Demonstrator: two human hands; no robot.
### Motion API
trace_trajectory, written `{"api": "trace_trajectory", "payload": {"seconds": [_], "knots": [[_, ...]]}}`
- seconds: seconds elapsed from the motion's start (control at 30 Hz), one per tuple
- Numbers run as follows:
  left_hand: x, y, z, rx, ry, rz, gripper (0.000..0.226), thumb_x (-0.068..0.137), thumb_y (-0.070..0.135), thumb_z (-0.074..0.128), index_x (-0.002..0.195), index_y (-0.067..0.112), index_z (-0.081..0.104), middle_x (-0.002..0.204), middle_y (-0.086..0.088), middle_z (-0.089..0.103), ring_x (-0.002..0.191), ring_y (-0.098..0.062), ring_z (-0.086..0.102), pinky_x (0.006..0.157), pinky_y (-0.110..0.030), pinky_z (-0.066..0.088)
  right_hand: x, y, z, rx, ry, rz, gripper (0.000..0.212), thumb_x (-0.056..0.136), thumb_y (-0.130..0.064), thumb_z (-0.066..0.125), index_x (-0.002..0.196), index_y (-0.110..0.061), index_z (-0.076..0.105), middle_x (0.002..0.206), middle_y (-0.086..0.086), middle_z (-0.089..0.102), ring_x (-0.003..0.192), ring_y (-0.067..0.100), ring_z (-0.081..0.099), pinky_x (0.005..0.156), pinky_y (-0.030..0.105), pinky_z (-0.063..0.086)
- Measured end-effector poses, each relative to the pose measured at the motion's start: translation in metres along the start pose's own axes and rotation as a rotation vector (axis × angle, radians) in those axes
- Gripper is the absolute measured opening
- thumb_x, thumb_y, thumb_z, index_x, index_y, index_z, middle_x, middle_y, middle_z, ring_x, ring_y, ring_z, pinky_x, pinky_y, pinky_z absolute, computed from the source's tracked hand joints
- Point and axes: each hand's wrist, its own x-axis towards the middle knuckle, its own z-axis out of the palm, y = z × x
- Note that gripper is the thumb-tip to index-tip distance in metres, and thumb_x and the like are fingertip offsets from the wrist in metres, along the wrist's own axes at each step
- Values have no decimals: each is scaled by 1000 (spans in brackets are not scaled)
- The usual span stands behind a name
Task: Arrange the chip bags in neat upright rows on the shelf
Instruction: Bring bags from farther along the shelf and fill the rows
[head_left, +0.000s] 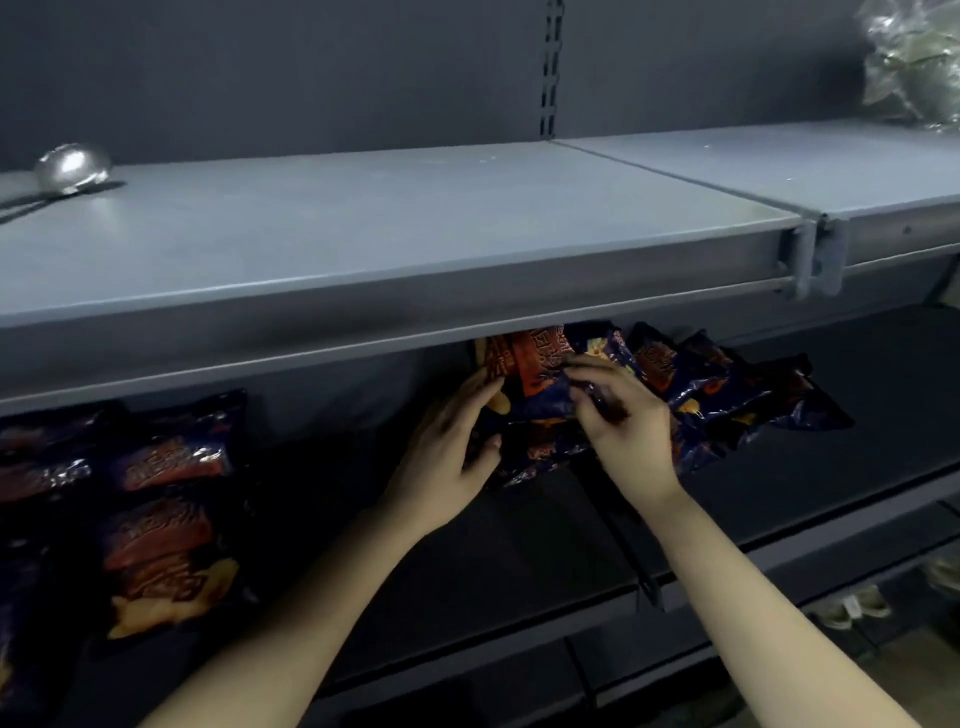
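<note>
Under the front lip of the upper shelf (415, 322), my right hand (621, 421) pinches the top edge of a chip bag (537, 376) between curled fingers and thumb. My left hand (452, 447), just beside it, lays fairly straight fingers against that bag's left side, so the bag sits between my two hands, tilted rather than upright. The lip hangs close above my fingertips and hides the bag's top, leaving little headroom there. Toward me from both wrists the dark deck of the lower shelf (519, 545) lies open as far as its front edge, with a seam between shelf sections (644, 577) running under my right forearm. Right of my right hand, more bags (727, 384) lean on one another, overlapping and slanting away from that hand, the nearest touching the one I hold. Left of my left hand there is a stretch of open deck. Well beyond it a group of flat bags (161, 519) lies face up near the front edge. Above my hands the grey top of the upper shelf holds a shiny metal ladle (72, 167) far to the left and a clear plastic bundle (914, 62) far to the right. A slotted upright (551, 67) runs up the back panel between them. Down past my right forearm, a pair of shoes (852, 605) stands on the floor.
</note>
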Motion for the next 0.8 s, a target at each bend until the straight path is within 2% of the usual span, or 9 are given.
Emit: {"api": "trace_trajectory", "payload": {"seconds": [0.13, 0.2, 0.27, 0.4, 0.5, 0.57, 0.63, 0.7, 0.8], "knots": [[-19, -5, -39, -64, 191, -145, 58, 88, 16, 61, 140, 15, 37, 149, -5, 33, 139, -14, 29, 114, -26, 24, 3, -12, 21, 273, -29, 138, 39, 83, 17, 52, 92, -18, 67, 107, -6, 68, 106, 14, 63, 90, 24, 48], [-33, -10, -61, -78, 313, -190, 56, 87, 15, 63, 137, 11, 39, 143, -9, 39, 135, -15, 34, 113, -26, 25, 7, -19, 31, 336, -61, 141, 46, 83, 18, 51, 88, -25, 68, 101, -16, 70, 101, 9, 65, 86, 19, 50], [-53, -15, -82, -104, 365, -268, 59, 86, 23, 63, 138, 15, 36, 141, -6, 41, 133, -11, 35, 112, -26, 27, 9, -28, 42, 419, -121, 168, 53, 84, 16, 52, 85, -34, 70, 96, -19, 71, 96, 5, 67, 80, 15, 50], [-95, -17, -119, -282, 299, -473, 70, 77, 53, 61, 137, 39, 29, 139, 19, 40, 130, 2, 36, 107, -17, 29, 12, -49, 68, 586, -322, 219, 46, 83, 8, 57, 83, -35, 72, 93, -12, 74, 95, 9, 68, 80, 17, 50], [-120, -19, -136, -445, 218, -589, 69, 71, 56, 66, 130, 53, 31, 126, 34, 48, 115, 0, 53, 97, -19, 42, 7, -68, 93, 688, -474, 217, 38, 80, 6, 58, 84, -29, 72, 92, -8, 74, 94, 10, 69, 81, 17, 51], [-134, -21, -142, -500, 222, -683, 64, 70, 52, 74, 124, 53, 39, 122, 21, 55, 102, -5, 62, 86, -21, 49, 3, -79, 108, 756, -530, 233, 38, 77, 6, 59, 83, -29, 72, 93, -9, 74, 95, 9, 68, 82, 17, 50], [-149, -23, -146, -496, 230, -761, 54, 66, 45, 75, 115, 46, 51, 110, 11, 66, 95, -1, 64, 79, -13, 48, -1, -88, 121, 830, -573, 258, 38, 75, 5, 60, 84, -30, 73, 98, -8, 73, 101, 11, 66, 86, 20, 49], [-165, -23, -149, -502, 181, -818, 44, 63, 42, 74, 104, 40, 59, 97, 18, 71, 91, 4, 64, 72, -5, 44, -6, -98, 133, 888, -622, 277, 40, 75, 5, 60, 89, -30, 72, 105, -6, 71, 106, 14, 64, 89, 23, 49], [-191, -25, -150, -583, 191, -869, 45, 64, 36, 74, 107, 32, 60, 100, 15, 71, 96, -3, 65, 77, -11, 48, -16, -112, 153, 974, -618, 345, 45, 77, 3, 63, 112, -25, 61, 115, -2, 67, 108, 21, 62, 92, 30, 50]]}}
